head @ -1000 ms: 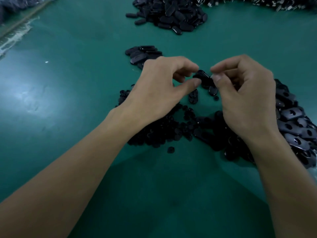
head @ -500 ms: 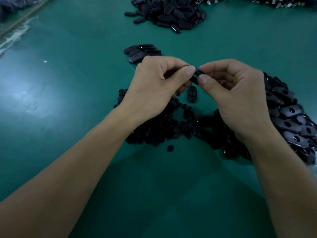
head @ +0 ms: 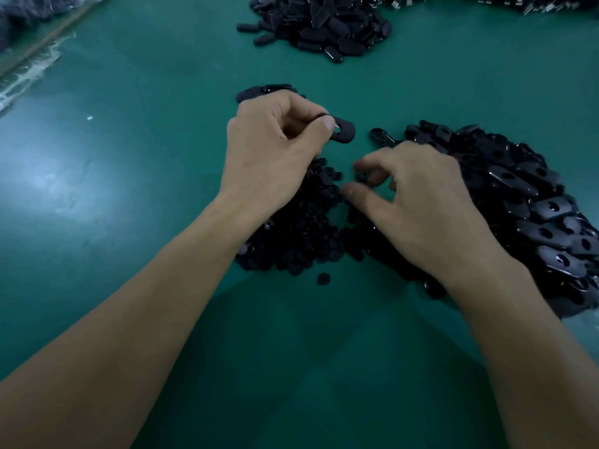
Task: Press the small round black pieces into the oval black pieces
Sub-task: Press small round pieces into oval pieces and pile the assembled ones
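My left hand (head: 275, 150) pinches an oval black piece (head: 344, 132) between thumb and fingers, held a little above the green table. My right hand (head: 418, 202) hovers low over the heap of small round black pieces (head: 304, 228), its thumb and fingers apart and loosely curved, with nothing clearly between them. A big pile of oval black pieces with holes (head: 531, 202) lies to the right, partly under my right wrist. One small round piece (head: 323, 279) lies alone in front of the heap.
A small group of oval pieces (head: 259, 90) lies just behind my left hand. A larger pile of oval pieces (head: 324, 24) sits at the far middle of the green table (head: 146, 157). Clear plastic wrap (head: 29, 76) lies along the left edge.
My hands have come apart. The left hand kept the oval piece and moved slightly left. The right hand let go and dropped toward the heap of small round pieces.
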A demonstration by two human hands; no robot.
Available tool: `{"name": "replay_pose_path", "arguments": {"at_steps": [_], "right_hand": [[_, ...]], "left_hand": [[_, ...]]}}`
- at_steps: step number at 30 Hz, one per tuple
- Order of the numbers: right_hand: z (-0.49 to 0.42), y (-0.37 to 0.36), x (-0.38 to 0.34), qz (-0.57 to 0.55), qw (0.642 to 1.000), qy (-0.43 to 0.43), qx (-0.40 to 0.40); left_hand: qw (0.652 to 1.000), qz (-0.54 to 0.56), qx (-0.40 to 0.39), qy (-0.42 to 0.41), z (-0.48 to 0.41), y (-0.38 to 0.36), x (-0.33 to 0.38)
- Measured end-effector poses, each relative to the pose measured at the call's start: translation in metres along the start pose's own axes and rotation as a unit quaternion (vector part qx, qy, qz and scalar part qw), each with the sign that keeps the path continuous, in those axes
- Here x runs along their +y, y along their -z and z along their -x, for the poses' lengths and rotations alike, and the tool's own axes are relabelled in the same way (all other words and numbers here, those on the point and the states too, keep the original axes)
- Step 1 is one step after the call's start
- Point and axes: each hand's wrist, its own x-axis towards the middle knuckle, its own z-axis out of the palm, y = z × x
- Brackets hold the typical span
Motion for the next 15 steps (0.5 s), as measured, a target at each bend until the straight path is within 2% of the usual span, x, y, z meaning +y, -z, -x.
{"name": "replay_pose_path", "arguments": {"at_steps": [3,5,15], "right_hand": [[0.0015,-0.0008,-0.0034,0.036,0.996,0.019,-0.076],[0.0027,-0.0018,-0.0053,0.035,0.995,0.022,-0.092],[0.0035,-0.0054,-0.0067,-0.017,0.998,0.012,-0.063]], "left_hand": [[1.0,0.0,0.0,0.003,0.0002,0.0004,-0.001],[1.0,-0.002,-0.001,0.002,0.0005,0.0,-0.0014],[1.0,-0.002,0.005,0.002,0.0006,-0.0015,0.0007]]}}
